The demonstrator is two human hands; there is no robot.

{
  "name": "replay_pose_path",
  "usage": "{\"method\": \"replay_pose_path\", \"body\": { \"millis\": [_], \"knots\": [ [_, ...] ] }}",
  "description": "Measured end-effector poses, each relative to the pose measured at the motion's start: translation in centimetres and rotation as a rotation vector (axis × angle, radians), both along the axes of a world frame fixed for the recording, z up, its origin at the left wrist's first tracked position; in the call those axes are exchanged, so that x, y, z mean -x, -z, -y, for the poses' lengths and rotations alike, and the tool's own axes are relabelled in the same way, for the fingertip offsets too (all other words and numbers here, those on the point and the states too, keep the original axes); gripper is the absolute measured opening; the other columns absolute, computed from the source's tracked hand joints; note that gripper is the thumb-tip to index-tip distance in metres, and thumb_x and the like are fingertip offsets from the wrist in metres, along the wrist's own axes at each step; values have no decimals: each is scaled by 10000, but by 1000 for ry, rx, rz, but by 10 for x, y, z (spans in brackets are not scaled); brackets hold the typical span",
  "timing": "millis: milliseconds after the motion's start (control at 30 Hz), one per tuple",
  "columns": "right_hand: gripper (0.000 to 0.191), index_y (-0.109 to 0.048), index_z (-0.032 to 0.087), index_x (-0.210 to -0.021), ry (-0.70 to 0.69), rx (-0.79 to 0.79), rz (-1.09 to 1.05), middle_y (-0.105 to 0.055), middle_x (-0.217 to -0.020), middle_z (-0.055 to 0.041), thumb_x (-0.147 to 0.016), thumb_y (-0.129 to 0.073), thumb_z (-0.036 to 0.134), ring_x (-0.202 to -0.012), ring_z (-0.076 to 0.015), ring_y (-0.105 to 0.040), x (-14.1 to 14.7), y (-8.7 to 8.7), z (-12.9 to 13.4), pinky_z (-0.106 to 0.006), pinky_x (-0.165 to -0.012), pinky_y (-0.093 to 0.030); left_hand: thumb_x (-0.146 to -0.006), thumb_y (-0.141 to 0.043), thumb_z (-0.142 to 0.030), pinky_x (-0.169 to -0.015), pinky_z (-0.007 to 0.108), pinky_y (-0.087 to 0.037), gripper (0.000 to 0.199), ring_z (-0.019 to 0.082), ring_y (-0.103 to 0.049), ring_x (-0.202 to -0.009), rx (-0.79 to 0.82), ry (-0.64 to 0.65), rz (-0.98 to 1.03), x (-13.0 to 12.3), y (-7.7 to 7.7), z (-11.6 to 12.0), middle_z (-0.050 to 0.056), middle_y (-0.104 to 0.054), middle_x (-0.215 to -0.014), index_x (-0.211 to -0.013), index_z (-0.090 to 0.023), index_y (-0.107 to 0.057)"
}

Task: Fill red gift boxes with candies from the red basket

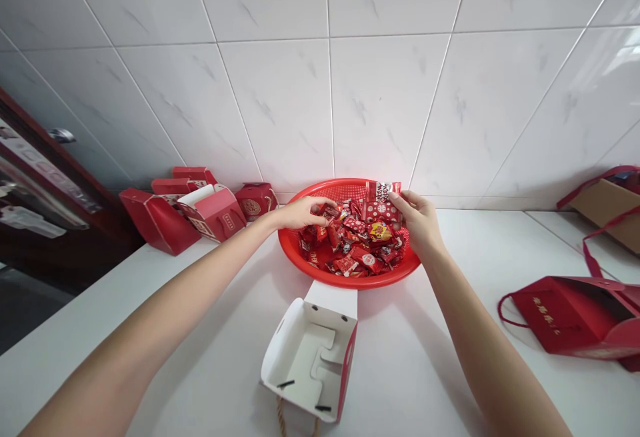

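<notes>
Pinching a red printed packet (381, 200) between thumb and fingers, the right hand (417, 220) stands half closed above the right side of a red mesh basket (320, 189). The packet rises upright over the rim, gripped only along its lower edge. The left hand (300, 214) rests partly curled at the basket's left side, its fingers dipping into a heap of wrapped sweets (355, 244); whether it has hold of anything cannot be told, since the fingers hide what lies beneath them.

The basket sits on a white desk (90, 317) against a marble-patterned tile wall (280, 90). A white-lined open gift box (310, 357) stands just in front of the basket, with a rope handle (280, 417) trailing towards the viewer. Red gift boxes (213, 214) are clustered to the left, and a red gift bag (565, 314) lies to the right.

A shallow edge grip on a slick wrapper could let the packet slide or twist free. Loose sweets could also spill if a hand presses on the rim and tips the basket. The light box, so close by, could shift if a forearm brushes it.
</notes>
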State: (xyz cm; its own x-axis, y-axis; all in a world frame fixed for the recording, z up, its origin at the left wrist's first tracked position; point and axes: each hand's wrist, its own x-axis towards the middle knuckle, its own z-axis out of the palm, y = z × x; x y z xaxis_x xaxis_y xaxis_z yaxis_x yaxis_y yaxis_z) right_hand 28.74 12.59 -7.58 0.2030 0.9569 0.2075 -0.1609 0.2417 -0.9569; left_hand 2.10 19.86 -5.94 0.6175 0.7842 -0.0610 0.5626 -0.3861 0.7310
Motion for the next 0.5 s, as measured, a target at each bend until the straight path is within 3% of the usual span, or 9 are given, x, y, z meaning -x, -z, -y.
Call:
{"method": "replay_pose_path", "body": {
  "millis": [300, 500],
  "knots": [
    [428, -648, 194, -710, 7, -4, 6, -503, -518, 60, -623, -859, 556, -440, -80, -422, 1, -1, -1, -208, -394, -343, -738, -692, -335, -818, 309, -514, 524, 166, -672, -841, 49, -231, 298, -9, 12, -12, 73, -719, -1163, -1237, -180, -664],
    [414, -645, 195, -713, -4, -5, 1, -510, -559, 59, -628, -853, 543, -457, -75, -411, 1, -2, 0, -206, -395, -358, -734, -730, -341, -860, 312, -527, 423, 224, -703, -1010, 17, -236, 290, -12, 23, -18, 55, -728, -1118, -1129, -190, -708]
  ]
}}
